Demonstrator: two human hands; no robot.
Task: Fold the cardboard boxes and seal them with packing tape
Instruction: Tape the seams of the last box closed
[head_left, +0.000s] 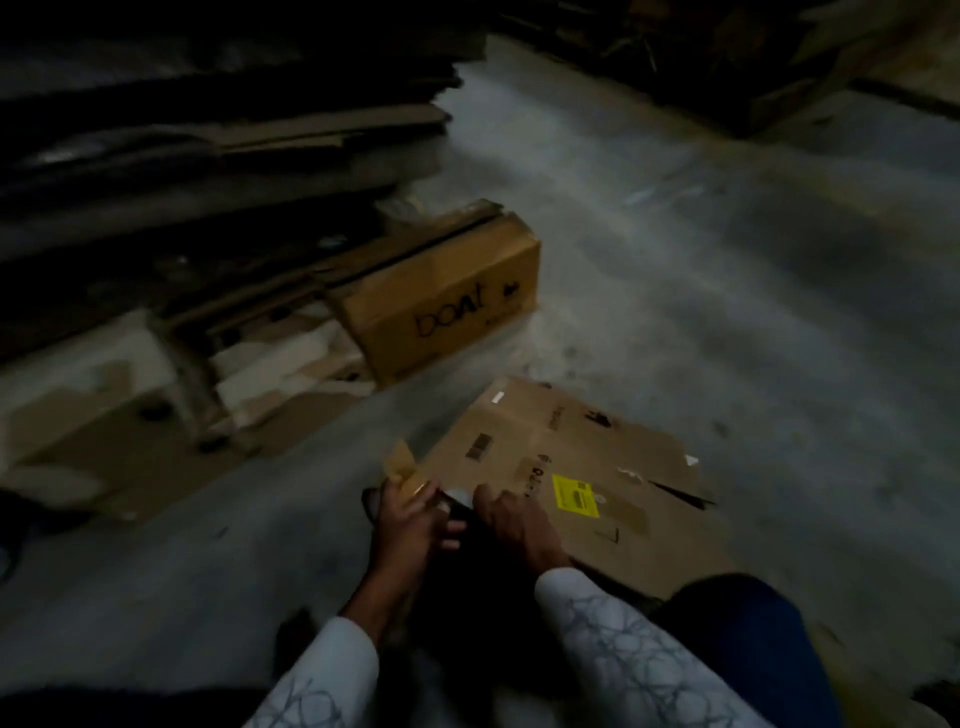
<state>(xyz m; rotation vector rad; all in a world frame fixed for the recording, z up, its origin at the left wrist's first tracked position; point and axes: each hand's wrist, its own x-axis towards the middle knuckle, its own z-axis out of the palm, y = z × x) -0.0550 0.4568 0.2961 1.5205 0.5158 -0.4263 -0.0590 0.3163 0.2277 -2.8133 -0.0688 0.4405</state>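
Both hands are working at the near-left corner of the flattened box, which is stretching away rightward, nearer the right hand. I am seeing the left hand pinching a brown strip; I cannot tell the right hand's grip.

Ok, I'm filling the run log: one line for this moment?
flat box: on floor | left hand: pinches brown strip | right hand: at box edge, grip unclear

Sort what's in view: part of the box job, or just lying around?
Job: flattened box with yellow label; dark object the left hand grips, maybe a tape dispenser; right hand beside it.
Lying about: boat-printed box; stacked flat cardboard; loose cardboard sheets.
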